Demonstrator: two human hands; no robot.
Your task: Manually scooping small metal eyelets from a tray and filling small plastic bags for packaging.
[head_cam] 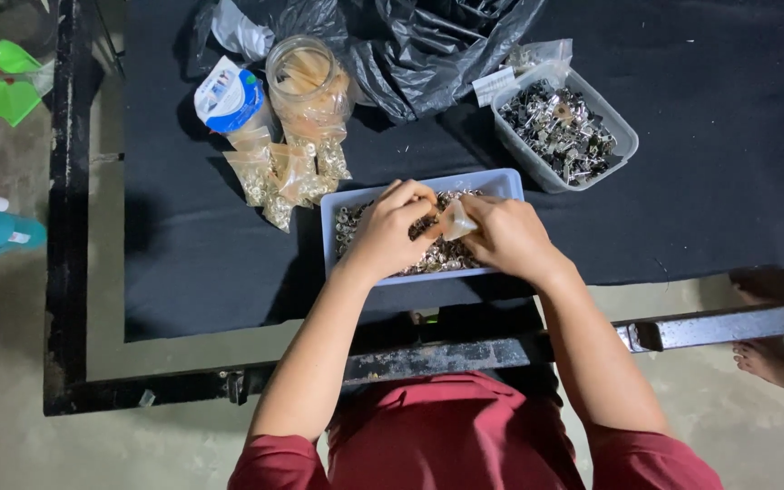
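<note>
Small clear bag pinched in right hand, left hand closed on metal bits over pale-blue tray w/ fasteners; spill risk if bag mouth slips.

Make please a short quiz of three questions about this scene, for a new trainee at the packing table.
1. True or false: both hands are over the light blue tray of small metal parts.
2. What does the right hand hold? A) a small clear bag B) a green scoop C) a jar lid
3. Where does the clear tub of dark metal clips stand, seen from the tray?

Key
1. True; the left hand reaches into the parts too.
2. A
3. Behind it, to the right, on the black cloth, beside the black plastic bag.
</note>
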